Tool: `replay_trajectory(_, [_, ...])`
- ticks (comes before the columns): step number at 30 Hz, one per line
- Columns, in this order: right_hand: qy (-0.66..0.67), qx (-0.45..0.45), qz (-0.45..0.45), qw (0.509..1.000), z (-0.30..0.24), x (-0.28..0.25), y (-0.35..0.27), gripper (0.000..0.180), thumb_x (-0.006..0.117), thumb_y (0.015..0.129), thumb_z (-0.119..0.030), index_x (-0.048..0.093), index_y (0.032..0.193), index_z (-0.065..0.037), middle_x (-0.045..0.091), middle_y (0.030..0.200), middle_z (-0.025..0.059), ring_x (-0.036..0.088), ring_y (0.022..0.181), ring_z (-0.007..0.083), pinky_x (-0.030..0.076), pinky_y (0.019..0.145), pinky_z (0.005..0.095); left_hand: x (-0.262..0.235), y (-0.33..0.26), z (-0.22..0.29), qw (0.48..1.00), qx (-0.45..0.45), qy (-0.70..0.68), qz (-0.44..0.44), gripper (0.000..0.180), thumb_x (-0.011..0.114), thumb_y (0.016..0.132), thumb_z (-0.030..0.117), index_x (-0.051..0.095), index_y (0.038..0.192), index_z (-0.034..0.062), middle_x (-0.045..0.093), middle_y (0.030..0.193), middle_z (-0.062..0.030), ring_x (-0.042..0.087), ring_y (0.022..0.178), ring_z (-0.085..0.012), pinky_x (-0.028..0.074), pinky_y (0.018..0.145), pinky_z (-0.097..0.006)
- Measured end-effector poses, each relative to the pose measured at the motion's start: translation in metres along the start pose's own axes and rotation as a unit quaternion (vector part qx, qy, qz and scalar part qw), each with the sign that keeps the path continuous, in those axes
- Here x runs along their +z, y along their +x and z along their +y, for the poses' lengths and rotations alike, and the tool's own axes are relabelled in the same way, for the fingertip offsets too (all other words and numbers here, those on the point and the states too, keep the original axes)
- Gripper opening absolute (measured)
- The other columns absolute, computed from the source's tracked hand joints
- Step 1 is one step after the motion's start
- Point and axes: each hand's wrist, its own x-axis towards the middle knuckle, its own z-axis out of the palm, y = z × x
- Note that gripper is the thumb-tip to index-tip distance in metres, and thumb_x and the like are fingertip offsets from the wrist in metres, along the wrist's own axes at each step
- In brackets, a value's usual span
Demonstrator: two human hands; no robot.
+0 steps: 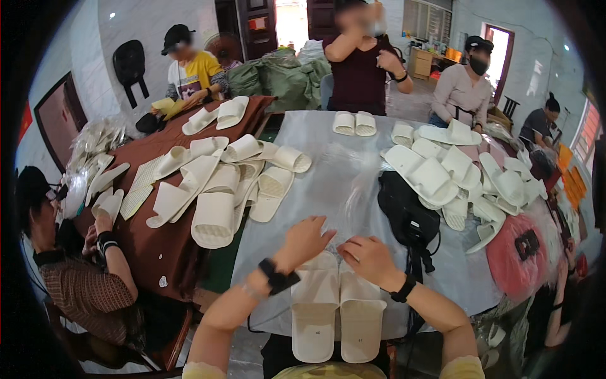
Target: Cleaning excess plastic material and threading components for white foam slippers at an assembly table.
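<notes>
Two cream slide slippers, a left one [313,328] and a right one [361,331], lie side by side at the table's near edge, heels toward me. Over the toe of the left slipper is my left hand [305,240], its fingers stretched out to the right and holding nothing. My right hand [374,259] hovers by the toe of the right slipper, fingers loosely bent and apart; whether the fingertips touch the slipper is hard to make out. Both wrists wear dark bands.
Piled slippers [214,218] cover the brown-topped table at left; another heap [435,170] lies right. A pair [354,124] stands at the grey table's [328,189] far edge. Near my right hand are a black bag [407,211] and a pink wrapped bundle [514,252]. Several people sit or stand around.
</notes>
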Motion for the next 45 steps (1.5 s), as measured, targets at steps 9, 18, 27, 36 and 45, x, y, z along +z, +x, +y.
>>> replay_trajectory(9, [-0.03,-0.063,-0.034,0.997,-0.009,-0.014,-0.028,0.011,0.055,0.077,-0.013,0.058,0.086,-0.008,0.056,0.087,0.0042,0.056,0.079,0.0195,0.042,0.07,0.0337,0.109,0.098,-0.023,0.978,-0.044,0.148,-0.14,0.037,0.051,0.081,0.034,0.063,0.08,-0.0007,0.061,0.086,-0.0204,0.058,0.084,-0.0357,0.047,0.073,-0.041])
replay_trajectory(18, [0.133,-0.084,-0.009,0.987,-0.017,-0.032,-0.07,0.018,0.054,0.075,-0.007,0.055,0.093,-0.006,0.056,0.097,0.0067,0.056,0.086,0.0232,0.044,0.079,0.0333,0.143,0.135,-0.027,0.966,0.047,0.219,-0.128,0.012,0.057,0.07,0.006,0.064,0.076,-0.0002,0.063,0.08,-0.0187,0.062,0.078,-0.0323,0.05,0.069,-0.039])
replay_trajectory(27, [0.409,-0.149,-0.112,0.893,-0.092,-0.126,-0.123,0.013,0.05,0.084,-0.008,0.056,0.095,-0.005,0.059,0.095,0.008,0.057,0.086,0.026,0.045,0.076,0.0343,0.142,0.141,-0.039,0.973,0.063,0.204,-0.09,0.036,0.048,0.084,0.028,0.058,0.081,-0.0063,0.058,0.088,-0.0275,0.056,0.081,-0.0419,0.046,0.072,-0.044])
replay_trajectory(36, [0.558,0.297,0.231,0.74,-0.076,-0.159,-0.166,0.017,0.042,0.092,-0.014,0.04,0.091,0.002,0.059,0.079,0.0239,0.062,0.065,0.0283,0.053,0.059,0.0378,0.037,0.092,-0.008,0.994,0.096,0.049,0.023,0.036,0.054,0.084,0.027,0.053,0.109,0.0003,0.055,0.101,-0.0236,0.054,0.09,-0.0384,0.045,0.076,-0.042])
replay_trajectory(45, [0.459,0.347,0.335,0.746,-0.082,-0.129,-0.172,0.019,0.043,0.091,-0.013,0.043,0.088,0.006,0.059,0.082,0.0238,0.063,0.069,0.0257,0.053,0.062,0.0336,-0.039,-0.125,0.073,0.849,-0.103,-0.424,-0.299,0.025,0.046,0.089,0.012,0.053,0.109,-0.0028,0.061,0.097,-0.013,0.059,0.092,-0.0197,0.045,0.081,-0.03])
